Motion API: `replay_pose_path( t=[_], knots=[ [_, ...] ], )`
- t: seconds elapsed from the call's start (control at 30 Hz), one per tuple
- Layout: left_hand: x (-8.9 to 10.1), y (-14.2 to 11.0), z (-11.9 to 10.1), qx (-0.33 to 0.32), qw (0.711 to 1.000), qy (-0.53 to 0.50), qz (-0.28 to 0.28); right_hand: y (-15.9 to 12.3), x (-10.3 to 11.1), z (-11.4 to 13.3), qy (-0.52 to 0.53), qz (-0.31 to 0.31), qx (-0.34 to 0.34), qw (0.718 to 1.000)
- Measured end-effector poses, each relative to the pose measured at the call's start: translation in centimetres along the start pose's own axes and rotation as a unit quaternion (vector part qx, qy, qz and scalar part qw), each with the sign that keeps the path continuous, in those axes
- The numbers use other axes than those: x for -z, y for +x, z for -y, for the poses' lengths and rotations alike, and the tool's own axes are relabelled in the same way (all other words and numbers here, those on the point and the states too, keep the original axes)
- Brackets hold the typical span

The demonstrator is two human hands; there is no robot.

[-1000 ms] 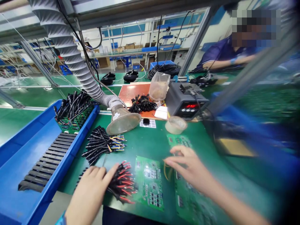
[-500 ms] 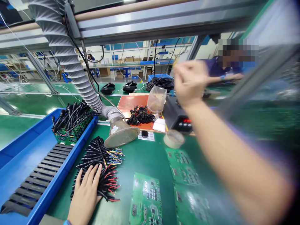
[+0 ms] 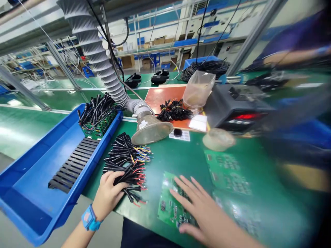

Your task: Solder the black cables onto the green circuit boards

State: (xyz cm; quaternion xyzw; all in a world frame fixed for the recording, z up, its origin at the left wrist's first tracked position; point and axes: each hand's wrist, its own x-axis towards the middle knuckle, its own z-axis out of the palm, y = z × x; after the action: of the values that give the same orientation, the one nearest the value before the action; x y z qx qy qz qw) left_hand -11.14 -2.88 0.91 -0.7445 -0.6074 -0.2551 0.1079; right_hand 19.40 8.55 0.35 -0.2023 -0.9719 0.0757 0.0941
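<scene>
My left hand (image 3: 110, 191), with a blue watch at the wrist, is at the near end of a pile of black cables (image 3: 120, 151). Its fingers are curled and closed around some black cables with bare red wire ends; how many is hidden. My right hand (image 3: 199, 210) lies flat with fingers spread over a green circuit board (image 3: 167, 199), partly covering it. The fingers point away from me, and nothing is held. Farther right, more green circuit boards (image 3: 224, 168) lie on the green table, smeared by motion.
Left stands a blue tray (image 3: 38, 172) with a black slatted rack (image 3: 74, 165) and boards with cables (image 3: 97, 117). A fume extractor hood (image 3: 152, 131) hangs over the table. Behind are a round tub (image 3: 218, 139), a black box with red display (image 3: 235, 110) and a plastic bag (image 3: 198, 89).
My right hand has come down from raised, with fingers bunched, to spread over the circuit board. My left hand has curled its fingers around cables. The view has tilted down and shifted.
</scene>
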Motion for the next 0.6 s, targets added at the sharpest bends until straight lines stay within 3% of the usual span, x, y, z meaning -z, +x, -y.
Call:
replay_pose_path(
  t=[0.1, 0.23, 0.37, 0.5, 0.6],
  knots=[
    [-0.1, 0.1, -0.3, -0.054, 0.998, 0.009, 0.031, -1.5, -1.8, 1.2, 0.013, 0.027, -0.029, 0.999],
    [-0.2, 1.2, -1.3, -0.094, 0.993, -0.008, 0.072, -1.3, -1.7, 0.5, 0.035, 0.055, -0.014, 0.998],
    [-0.1, 2.5, -3.0, -0.017, 0.991, -0.014, 0.130, -1.1, -1.3, 0.5, 0.037, 0.053, 0.014, 0.998],
    [0.9, 3.2, -3.4, 0.051, 0.985, 0.039, 0.157, -2.0, -1.1, 0.5, -0.002, -0.033, 0.013, 0.999],
    [2.7, 3.7, -1.6, 0.055, 0.985, 0.083, 0.144, -4.0, -0.5, -1.1, -0.015, -0.142, -0.062, 0.988]
  ],
)
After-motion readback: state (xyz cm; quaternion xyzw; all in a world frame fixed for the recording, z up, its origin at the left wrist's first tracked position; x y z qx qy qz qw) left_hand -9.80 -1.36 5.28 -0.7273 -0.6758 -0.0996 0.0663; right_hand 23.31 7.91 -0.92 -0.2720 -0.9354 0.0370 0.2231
